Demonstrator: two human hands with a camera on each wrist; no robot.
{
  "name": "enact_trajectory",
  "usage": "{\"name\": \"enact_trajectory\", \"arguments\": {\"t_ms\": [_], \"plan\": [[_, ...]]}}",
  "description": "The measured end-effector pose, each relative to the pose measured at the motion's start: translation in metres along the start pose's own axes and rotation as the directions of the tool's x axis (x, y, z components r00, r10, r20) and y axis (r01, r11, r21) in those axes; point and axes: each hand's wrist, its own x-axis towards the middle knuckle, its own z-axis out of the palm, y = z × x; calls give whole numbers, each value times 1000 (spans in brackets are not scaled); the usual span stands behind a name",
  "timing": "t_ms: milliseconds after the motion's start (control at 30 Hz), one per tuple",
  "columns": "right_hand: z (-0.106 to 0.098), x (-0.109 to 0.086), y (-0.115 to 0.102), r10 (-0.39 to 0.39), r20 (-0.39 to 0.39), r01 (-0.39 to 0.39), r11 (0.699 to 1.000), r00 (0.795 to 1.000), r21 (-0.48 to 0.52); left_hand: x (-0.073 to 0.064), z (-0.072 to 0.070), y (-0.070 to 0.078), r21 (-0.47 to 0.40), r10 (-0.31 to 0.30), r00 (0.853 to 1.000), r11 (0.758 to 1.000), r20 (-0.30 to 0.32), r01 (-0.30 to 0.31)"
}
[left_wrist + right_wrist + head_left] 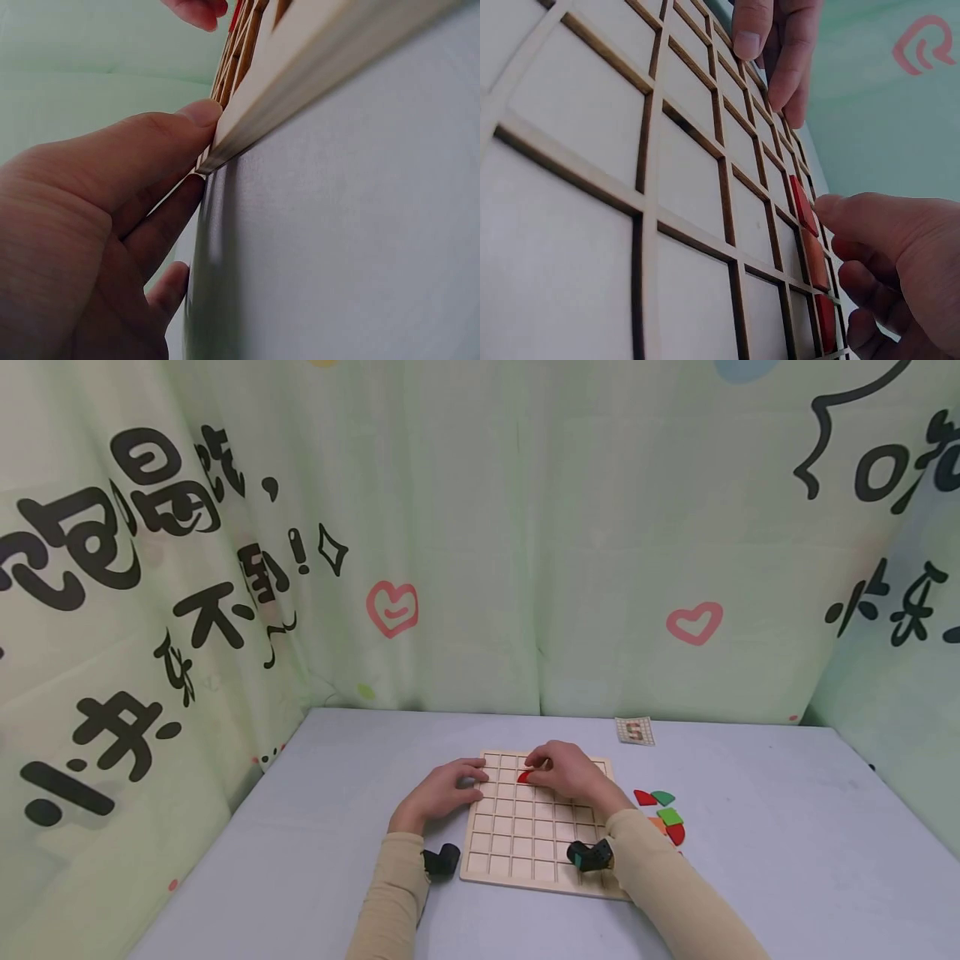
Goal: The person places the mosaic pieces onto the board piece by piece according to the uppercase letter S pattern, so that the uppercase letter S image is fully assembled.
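A square wooden grid board lies on the table. At its left edge my left hand rests with fairly straight fingers; in the left wrist view its thumb touches the rim. My right hand reaches over the far part of the board. Its thumb and fingers pinch a small red piece with a curved edge, which stands tilted at a grid cell in the right wrist view. Beside it in that view, an orange piece and another red piece sit in cells, hidden by the right hand in the head view.
Right of the board lie loose pieces: a red one, a dark green one, a light green one, an orange one and a rounded red one. A patterned card lies near the table's back edge, before a printed curtain.
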Motion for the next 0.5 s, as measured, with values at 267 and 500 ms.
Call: {"name": "enact_trajectory", "arguments": {"t_ms": [267,500], "plan": [[-12,-11,3,46,-35,-45,999,998,17,1,1,-2,11,26,1000,1000,3,-26],[-25,-24,13,67,-76,-67,998,995,10,2,2,-5,17,25,1000,1000,1,-25]]}}
